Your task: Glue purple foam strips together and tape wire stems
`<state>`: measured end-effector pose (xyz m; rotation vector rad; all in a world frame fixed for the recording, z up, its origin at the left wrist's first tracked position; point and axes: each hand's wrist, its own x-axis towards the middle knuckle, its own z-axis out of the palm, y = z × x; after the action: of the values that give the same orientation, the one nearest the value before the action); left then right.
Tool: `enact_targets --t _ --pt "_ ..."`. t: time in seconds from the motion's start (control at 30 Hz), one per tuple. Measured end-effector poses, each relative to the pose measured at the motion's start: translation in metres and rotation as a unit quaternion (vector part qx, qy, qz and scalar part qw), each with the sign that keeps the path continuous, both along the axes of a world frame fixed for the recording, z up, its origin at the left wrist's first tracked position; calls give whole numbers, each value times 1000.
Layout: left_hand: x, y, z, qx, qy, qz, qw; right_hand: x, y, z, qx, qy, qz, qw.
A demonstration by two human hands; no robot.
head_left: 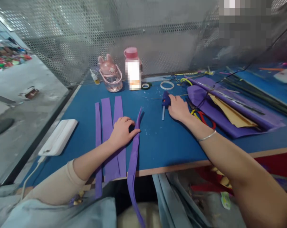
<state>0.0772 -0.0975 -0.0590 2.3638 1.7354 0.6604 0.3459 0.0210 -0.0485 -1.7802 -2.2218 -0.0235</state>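
My left hand [123, 130] is closed on a long purple strip [133, 158], pinched between thumb and fingers. The strip looks folded lengthwise and hangs down over the table's front edge. Under and left of that hand lie more purple strips [107, 117], side by side. My right hand [179, 107] grips a dark blue glue gun [166, 98] resting near the table's middle. A pale glue stick [163, 113] juts out of it toward me. Scissors with red and yellow handles [205, 119] lie partly hidden behind my right wrist.
At the back stand a pink jug [110, 77], a pink-capped bottle [131, 53] and a small dropper bottle [95, 77]. Two tape rolls lie nearby, one white [167, 85]. A white power bank [59, 136] with a cable sits left. Purple sheets [229, 126] fill the right side.
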Motion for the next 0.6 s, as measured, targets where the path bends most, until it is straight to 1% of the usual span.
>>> enact_targets --t 0.03,0.1,0.17,0.2,0.23,0.27,0.33,0.37,0.4,0.47,0.53,0.6 --pt "0 0 0 -12 -32 5 999 1 -1 0 2 -3 -13 1000" --pt "0 2 1 -46 -152 20 987 -2 -9 7 52 16 -19 998" --pt "-2 4 4 -73 -296 33 952 -11 -23 20 115 67 14 991" --pt "-3 5 6 -80 -356 38 930 -18 -31 29 121 102 45 986" --pt "-4 7 9 -80 -401 42 911 -26 -40 37 102 141 82 981" --pt "-6 9 12 -76 -433 44 897 -36 -49 45 58 180 121 974" --pt "-7 13 20 -65 -481 44 873 -59 -66 56 -68 231 196 951" --pt "-7 14 25 -62 -504 44 860 -70 -72 59 -125 235 232 936" --pt "-7 15 28 -59 -523 43 849 -80 -77 59 -162 230 262 923" --pt "-5 16 34 -59 -550 42 832 -97 -83 55 -179 222 290 914" --pt "-5 15 35 -76 -569 31 819 -105 -85 45 -150 233 295 914" --pt "-6 13 33 -108 -580 10 807 -106 -86 36 -125 246 308 910"
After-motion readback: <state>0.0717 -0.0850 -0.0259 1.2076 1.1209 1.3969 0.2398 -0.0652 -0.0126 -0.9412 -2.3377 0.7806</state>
